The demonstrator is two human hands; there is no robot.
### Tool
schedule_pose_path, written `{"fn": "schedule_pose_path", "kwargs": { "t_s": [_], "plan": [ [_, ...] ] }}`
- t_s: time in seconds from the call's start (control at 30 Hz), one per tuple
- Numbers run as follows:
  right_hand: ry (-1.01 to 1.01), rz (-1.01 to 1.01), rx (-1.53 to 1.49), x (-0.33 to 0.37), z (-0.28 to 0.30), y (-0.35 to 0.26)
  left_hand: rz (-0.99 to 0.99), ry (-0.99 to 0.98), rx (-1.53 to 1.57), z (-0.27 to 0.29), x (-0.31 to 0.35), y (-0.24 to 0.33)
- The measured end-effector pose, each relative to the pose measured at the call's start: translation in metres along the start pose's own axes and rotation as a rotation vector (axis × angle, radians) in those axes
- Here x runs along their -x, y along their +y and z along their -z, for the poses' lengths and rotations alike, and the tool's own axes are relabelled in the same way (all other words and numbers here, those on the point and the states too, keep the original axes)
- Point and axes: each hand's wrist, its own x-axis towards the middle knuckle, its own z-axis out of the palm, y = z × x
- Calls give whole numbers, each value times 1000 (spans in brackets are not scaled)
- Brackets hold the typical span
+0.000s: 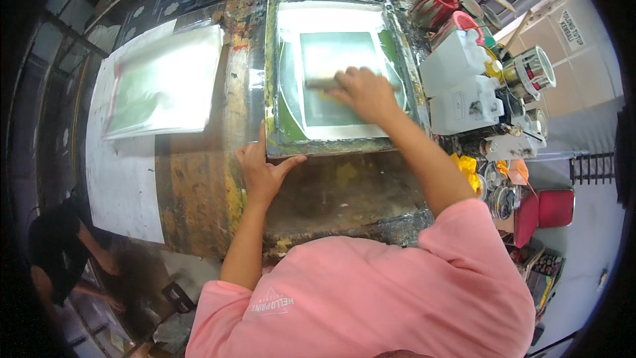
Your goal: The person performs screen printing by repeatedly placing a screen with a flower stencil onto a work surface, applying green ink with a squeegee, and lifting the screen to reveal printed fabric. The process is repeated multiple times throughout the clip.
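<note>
Below you, the paint-stained table spans the middle of the view. On it, at upper centre, your rectangular frame lies flat, its longer sides running up and down; the rim is crusted and paint-smeared, with green borders around a pale, glossy window. Inside, just above the frame's middle, sits your bar-shaped tool, its long axis left to right, crossing the frame's length. It looks greyish, though blurred. Your right hand is closed over it from the lower right, far nearer than your left hand, which spreads thumb and fingers against the frame's lower-left corner.
</note>
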Motion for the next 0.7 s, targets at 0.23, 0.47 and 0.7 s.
{"fn": "schedule_pose_path", "kwargs": {
  "t_s": [0.23,0.47,0.7],
  "plan": [
    [88,12,-64,55,64,-46,62,116,452,-2,-29,20],
    [649,68,122,-11,140,-34,-39,275,802,35,-87,72],
    [601,28,160,-56,189,-18,26,-128,-705,-4,-34,39]
  ]
}}
